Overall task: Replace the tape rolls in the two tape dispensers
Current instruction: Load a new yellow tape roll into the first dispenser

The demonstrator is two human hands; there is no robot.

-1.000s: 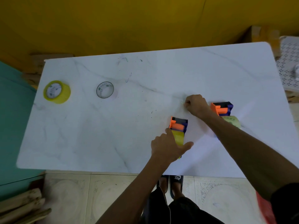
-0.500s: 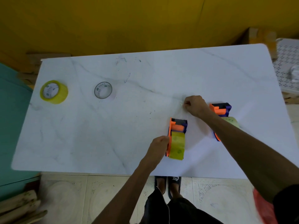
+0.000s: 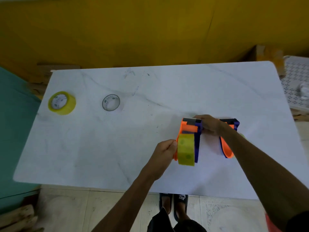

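Left grip pinches the dispenser beside its yellow roll; right grip clamps the head; the blade there could nick fingers

Two orange-purple dispensers — spare rolls

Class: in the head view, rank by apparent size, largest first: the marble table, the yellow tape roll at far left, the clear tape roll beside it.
1. Marble table
2. Yellow tape roll
3. Clear tape roll, though its see-through edge makes its outline uncertain.
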